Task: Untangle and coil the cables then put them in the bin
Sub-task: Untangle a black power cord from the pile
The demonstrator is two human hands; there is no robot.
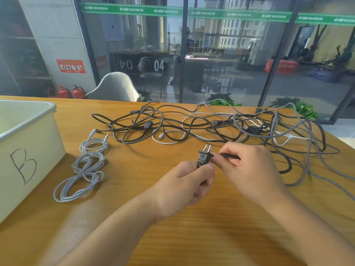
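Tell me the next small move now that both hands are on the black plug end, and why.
Probably slide the right hand back along the black cord while the left hand keeps the plug, drawing out a first length to coil. The cord runs straight from the plug into the tangled pile, so it has to be freed before it can go in the bin.
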